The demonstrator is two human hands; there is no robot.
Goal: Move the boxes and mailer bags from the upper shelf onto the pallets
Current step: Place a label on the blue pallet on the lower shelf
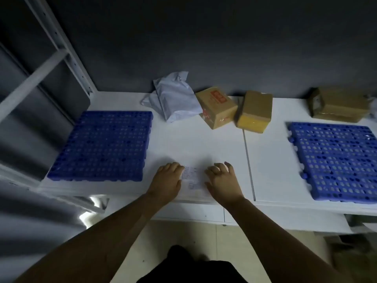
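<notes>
Head view: left hand [167, 180] and right hand [223, 180] rest on a flat white mailer [192, 176] at the worktop's [204, 144] front, between the left pallet [102, 146] and the right pallet [334, 162]. Left fingers together, tips on its label; right fingers loosely spread. Crumpled mailer bag [173, 97], red-printed box [216, 107], plain box [255, 113] and far-right box [338, 105] line the back, off the pallets.

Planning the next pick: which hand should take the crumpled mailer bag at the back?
Left, probably. The mailer bag lies left of centre, nearer the left hand than the right hand, and the left pallet sits on that same side.
</notes>
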